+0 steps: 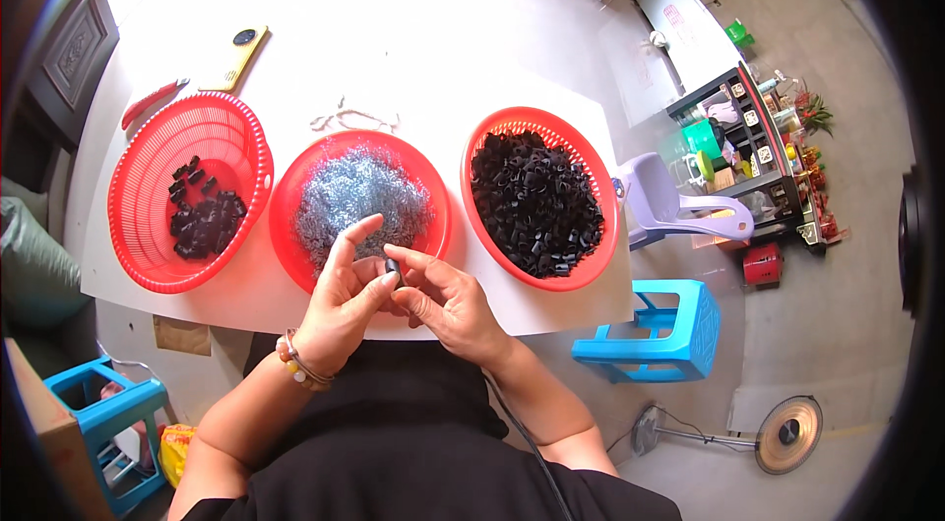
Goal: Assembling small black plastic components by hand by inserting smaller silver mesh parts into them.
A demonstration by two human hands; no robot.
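Over the front rim of the middle red basin point(284, 216), both my hands meet at a small black plastic piece point(393, 266). My left hand point(340, 309) pinches it with the thumb, the forefinger raised. My right hand point(453, 309) closes on it from the other side with bent fingers; any smaller part between the fingertips is hidden. Small silvery metal parts point(345, 188) heap in the basin. To the right, a red basket point(608, 226) is full of loose black plastic pieces point(536, 206). A red basket point(138, 226) on the left holds fewer black pieces point(209, 224).
Beyond the baskets on the white table point(443, 78) lie red-handled pliers point(153, 103), a yellow phone point(241, 59) and pale string-like scraps point(354, 118). A lilac chair point(655, 196) and blue stool point(689, 329) stand right; another blue stool point(108, 413) is lower left. A fan point(787, 432) stands lower right.
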